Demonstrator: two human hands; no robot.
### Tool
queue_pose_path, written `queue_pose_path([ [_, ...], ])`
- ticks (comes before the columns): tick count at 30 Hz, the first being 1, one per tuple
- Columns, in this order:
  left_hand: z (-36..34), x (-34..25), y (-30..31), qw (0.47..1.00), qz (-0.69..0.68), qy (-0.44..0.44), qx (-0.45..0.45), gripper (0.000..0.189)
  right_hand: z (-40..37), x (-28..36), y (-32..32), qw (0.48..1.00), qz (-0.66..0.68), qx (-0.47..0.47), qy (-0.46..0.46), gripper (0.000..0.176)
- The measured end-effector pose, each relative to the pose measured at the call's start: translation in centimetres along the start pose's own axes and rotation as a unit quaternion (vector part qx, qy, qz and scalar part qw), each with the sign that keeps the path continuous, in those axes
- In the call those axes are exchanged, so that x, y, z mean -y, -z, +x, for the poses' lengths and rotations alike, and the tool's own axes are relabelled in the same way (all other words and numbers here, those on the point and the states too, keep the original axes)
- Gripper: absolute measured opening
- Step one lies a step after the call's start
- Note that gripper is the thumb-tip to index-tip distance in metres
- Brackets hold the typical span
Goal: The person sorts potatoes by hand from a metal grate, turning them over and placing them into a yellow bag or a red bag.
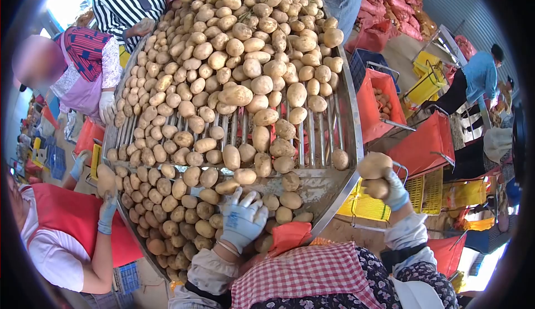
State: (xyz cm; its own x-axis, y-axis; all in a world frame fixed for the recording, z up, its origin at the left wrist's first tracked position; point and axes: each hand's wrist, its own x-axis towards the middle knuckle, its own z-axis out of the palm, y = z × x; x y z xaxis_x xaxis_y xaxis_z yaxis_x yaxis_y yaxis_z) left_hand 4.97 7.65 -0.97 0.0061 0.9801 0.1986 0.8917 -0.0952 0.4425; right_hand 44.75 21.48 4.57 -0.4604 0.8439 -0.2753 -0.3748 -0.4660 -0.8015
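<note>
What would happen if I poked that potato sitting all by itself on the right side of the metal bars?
The lone potato would probably roll, since it looks roundish. The grooves between the metal bars might catch it, though. It likely wouldn't squash: the piled potatoes seem to hold their shape.

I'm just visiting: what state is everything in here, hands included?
Loose potatoes: heaped, some soil-marked
Metal table: mostly covered with potatoes
Left hand: gloved, back upward, among potatoes; grip unclear
Right hand: gloved, fingers closed on two potatoes
Red-lined crate: open, potatoes inside
Co-worker's hand, lower left: gloved, holding at least one potato
</note>
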Motion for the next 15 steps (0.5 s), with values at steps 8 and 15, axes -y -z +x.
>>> queue_pose_path([
  [8,16.4,0.4,-1.4,0.987,0.119,0.106,-0.035,0.059,1.4,0.0,5.8,0.874,-0.302,-0.32,0.208,0.046],
  [15,15.4,1.1,-1.9,0.998,-0.001,0.059,0.021,0.067,12.1,-2.0,-6.6,0.776,-0.582,-0.078,0.229,0.05],
])
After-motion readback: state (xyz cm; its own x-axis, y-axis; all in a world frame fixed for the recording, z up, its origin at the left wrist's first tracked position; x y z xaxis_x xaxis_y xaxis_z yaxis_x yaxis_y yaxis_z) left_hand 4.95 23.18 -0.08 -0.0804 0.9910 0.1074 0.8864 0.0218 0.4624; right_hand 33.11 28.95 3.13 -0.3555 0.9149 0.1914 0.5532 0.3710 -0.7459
